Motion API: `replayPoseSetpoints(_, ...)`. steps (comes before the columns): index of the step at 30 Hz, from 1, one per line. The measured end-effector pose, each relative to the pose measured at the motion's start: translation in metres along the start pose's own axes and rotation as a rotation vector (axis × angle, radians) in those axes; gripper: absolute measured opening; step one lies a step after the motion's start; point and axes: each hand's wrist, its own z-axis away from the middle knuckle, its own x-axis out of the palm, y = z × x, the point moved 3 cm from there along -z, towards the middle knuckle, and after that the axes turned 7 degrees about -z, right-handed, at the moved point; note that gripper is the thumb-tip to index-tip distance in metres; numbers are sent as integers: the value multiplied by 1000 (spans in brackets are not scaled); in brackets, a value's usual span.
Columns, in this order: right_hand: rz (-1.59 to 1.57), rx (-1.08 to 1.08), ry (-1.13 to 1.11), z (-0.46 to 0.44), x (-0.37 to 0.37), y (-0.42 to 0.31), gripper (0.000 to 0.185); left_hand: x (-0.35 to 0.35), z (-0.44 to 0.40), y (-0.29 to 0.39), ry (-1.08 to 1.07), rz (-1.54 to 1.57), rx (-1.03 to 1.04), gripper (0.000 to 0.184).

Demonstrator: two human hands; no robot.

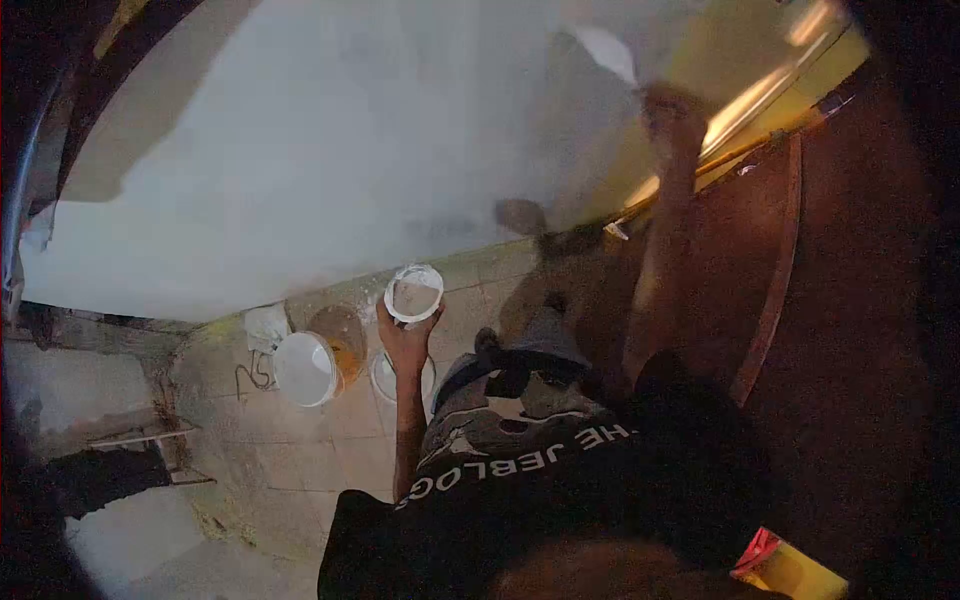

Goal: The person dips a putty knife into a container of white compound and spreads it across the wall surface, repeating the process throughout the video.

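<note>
My left hand (406, 338) is wrapped round a small white tub (414, 294), which has pale material inside and white smears on its rim. My right hand (672, 118) is raised against the wall at the upper right, its fingers closed on a tool with a pale blade (606, 52). The blade lies on or close to the wall (330, 130), which is coated whitish over a large part and looks yellow toward the right. The tool's handle is hidden in my fingers.
A white bucket (305, 369) stands on the tiled floor (300, 450), with a cable and a white bag (266, 326) beside it. Another white container (388, 378) is partly behind my left forearm. A yellow and red object (795, 570) shows at the lower right.
</note>
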Motion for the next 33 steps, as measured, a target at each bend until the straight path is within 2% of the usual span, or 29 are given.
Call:
replayPoseSetpoints(1,-150,-115,-16,-2,-3,-9,10,1,-2,-2,-31,33,51,73)
replayPoseSetpoints(2,-151,-111,-18,1,-6,-11,10,1,-2,-4,-59,65,100,73)
replayPoseSetpoints(4,-318,-162,120,36,-8,-51,13,2,-3,-3,-62,73,86,72)
replayPoseSetpoints(6,-282,-203,151,44,-2,-42,13,3,-5,-1,-58,84,76,71)
replayPoseSetpoints(9,-242,-218,143,54,23,7,17,1,-2,8,14,49,82,72)
replayPoseSetpoints(11,-281,-210,82,72,54,41,20,-1,-1,24,-45,-52,78,73)
replayPoseSetpoints(14,-332,-217,80,98,111,88,27,2,-3,10,-99,50,32,76)
replayPoseSetpoints(16,207,-137,-126,97,128,179,33,1,-1,13,-80,28,35,76)
replayPoseSetpoints(18,321,-105,-266,114,134,245,26,1,0,11,-66,9,43,76)
replayPoseSetpoints(20,121,304,-191,134,130,315,21,4,3,3,-9,68,58,77)
replayPoseSetpoints(21,119,295,-188,135,126,325,21,7,4,6,-8,74,65,77)
replayPoseSetpoints(23,162,797,-203,145,107,348,17,8,9,9,-9,155,-38,77)
replayPoseSetpoints(27,129,762,-198,126,114,323,12,10,9,6,59,73,-61,74)
replayPoseSetpoints(29,94,288,-404,92,123,314,16,4,8,4,71,87,-45,75)
replayPoseSetpoints(31,-234,544,-190,95,114,131,18,1,9,15,35,-14,-32,75)
replayPoseSetpoints(33,-227,438,-291,83,98,55,21,4,6,-6,62,-8,8,75)
